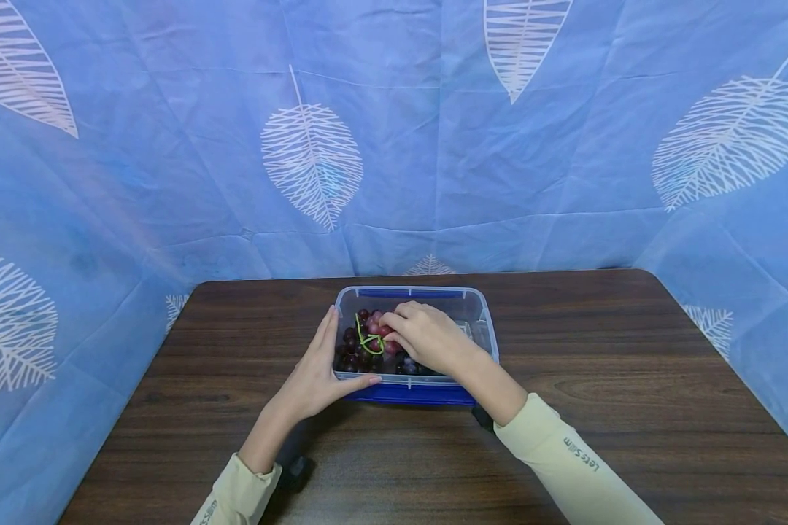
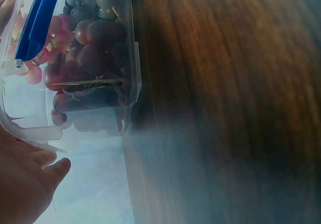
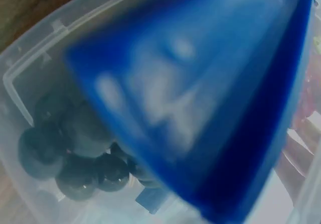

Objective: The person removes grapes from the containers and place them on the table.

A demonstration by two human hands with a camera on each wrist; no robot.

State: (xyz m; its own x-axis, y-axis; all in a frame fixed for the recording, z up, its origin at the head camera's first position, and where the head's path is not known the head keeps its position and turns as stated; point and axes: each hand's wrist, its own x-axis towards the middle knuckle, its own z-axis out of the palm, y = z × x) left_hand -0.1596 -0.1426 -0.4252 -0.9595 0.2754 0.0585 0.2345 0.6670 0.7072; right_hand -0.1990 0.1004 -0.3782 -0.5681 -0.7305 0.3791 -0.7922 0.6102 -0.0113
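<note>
Blue cloth point(image 1: 394, 160) hangs beyond the table point(image 1: 584, 335). Spread wide, the left hand point(image 1: 314, 377) touches the box point(image 1: 490, 329) at left and near; the right hand point(image 1: 430, 337) pinches red grapes point(image 1: 375, 321) inside.

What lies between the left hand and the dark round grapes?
The transparent rectangular plastic box's wall separates the left hand from the grapes, per the left wrist view.

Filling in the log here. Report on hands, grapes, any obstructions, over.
Left hand against left end of container. Right hand inside, pinching red grapes. Dark grapes alongside. No blockage seen.
</note>
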